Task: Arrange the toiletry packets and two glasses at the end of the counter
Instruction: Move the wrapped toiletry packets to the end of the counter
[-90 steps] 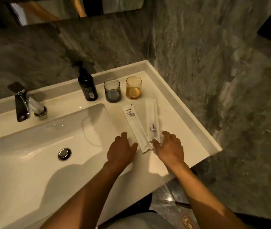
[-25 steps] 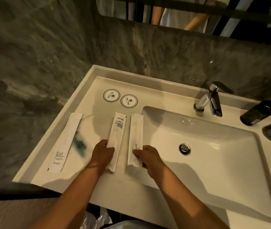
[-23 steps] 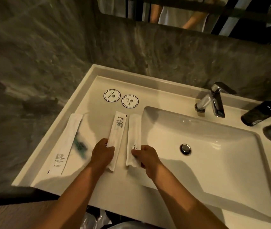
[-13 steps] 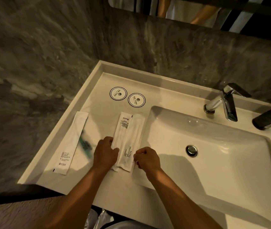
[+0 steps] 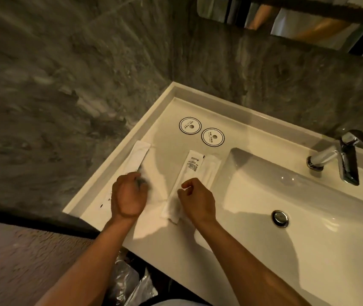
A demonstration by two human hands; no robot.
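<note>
The white counter (image 5: 238, 129) ends at its left against a grey stone wall (image 5: 65, 85). Three white toiletry packets lie lengthwise on this end. The left packet (image 5: 139, 154) runs beside the raised counter rim. The printed packet (image 5: 190, 171) and the plain packet (image 5: 209, 171) lie side by side, touching, just left of the basin (image 5: 308, 217).

The left hand (image 5: 128, 197) lies palm-down over the near half of the left packet, fingers curled; motion blur hides whether it grips the packet. The right hand (image 5: 198, 200) rests loosely curled on the near ends of the printed and plain packets, thumb and forefinger bent; a firm pinch cannot be confirmed.

Two round paper coasters (image 5: 201, 131) sit at the far left corner, close together. No glass stands on either. The chrome tap (image 5: 339, 160) is mounted at the far right.
</note>
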